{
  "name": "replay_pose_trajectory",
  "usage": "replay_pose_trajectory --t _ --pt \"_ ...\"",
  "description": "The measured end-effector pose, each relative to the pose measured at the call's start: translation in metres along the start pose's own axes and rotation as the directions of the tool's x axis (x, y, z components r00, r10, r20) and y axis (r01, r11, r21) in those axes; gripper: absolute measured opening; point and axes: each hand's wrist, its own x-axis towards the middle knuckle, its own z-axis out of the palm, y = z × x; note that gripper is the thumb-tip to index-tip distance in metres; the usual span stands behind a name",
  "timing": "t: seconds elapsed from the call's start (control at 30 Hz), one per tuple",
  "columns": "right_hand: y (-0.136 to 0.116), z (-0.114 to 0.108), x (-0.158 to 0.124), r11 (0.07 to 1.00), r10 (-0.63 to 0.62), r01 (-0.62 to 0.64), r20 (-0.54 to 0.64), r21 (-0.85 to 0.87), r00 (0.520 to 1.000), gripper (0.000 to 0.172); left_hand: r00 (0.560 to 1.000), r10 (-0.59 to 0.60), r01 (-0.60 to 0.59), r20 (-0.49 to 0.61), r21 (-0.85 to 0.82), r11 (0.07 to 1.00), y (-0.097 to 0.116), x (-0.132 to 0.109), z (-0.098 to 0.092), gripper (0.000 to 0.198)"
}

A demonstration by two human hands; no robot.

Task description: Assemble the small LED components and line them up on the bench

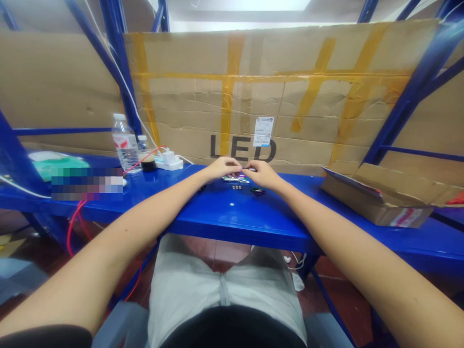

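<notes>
Above the blue table (217, 212), my left hand (225, 167) and my right hand (264, 174) meet with their fingertips pinched together. A small, dark, slim piece (251, 169) shows at the fingers of my right hand; its kind is too small to make out. What my left fingers pinch is hidden. Just below the hands lie several thin, shiny, coloured stick-like parts (235, 179). In front of these sits a short row of tiny brass-coloured pieces (237, 187). Beside my right wrist is a small dark cluster of parts (258, 191).
An open cardboard box (377, 198) stands at the right. To the left are a water bottle (125, 145), a small bottle of dark liquid (147, 157), a white power strip (169, 162) and red cable (78, 212). A large cardboard sheet (188, 106) backs the table.
</notes>
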Motion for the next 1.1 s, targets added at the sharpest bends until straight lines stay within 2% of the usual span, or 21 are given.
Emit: replay_pose_trajectory --t 0.13,0.3,0.47,0.73,0.9,1.1 --pt "0.001 0.004 0.001 0.998 0.051 -0.048 0.095 -0.032 0.994 0.022 0.997 0.037 -0.046 0.068 0.137 0.990 -0.005 0.001 -0.005 0.023" --pt "0.011 0.011 0.007 0.990 0.128 -0.110 0.231 -0.087 0.964 0.037 0.999 0.023 -0.036 0.044 0.304 0.952 -0.009 0.001 -0.016 0.015" --pt "0.018 0.014 0.012 0.987 0.121 -0.097 0.197 -0.127 0.973 0.028 1.000 -0.030 0.023 0.007 0.472 0.881 -0.011 -0.002 -0.021 0.015" --pt "0.013 0.009 0.008 0.983 0.130 -0.088 0.273 -0.160 0.953 0.005 0.989 -0.107 0.017 0.104 0.631 0.775 -0.007 -0.005 -0.021 0.021" --pt "0.010 0.006 0.005 0.985 0.135 -0.096 0.290 -0.143 0.948 0.005 0.981 -0.148 0.020 0.124 0.696 0.718 -0.007 -0.005 -0.022 0.021" --pt "0.011 0.004 0.004 0.984 0.151 -0.117 0.296 -0.131 0.943 0.003 0.979 -0.174 0.044 0.106 0.721 0.691 -0.004 -0.008 -0.024 0.025"
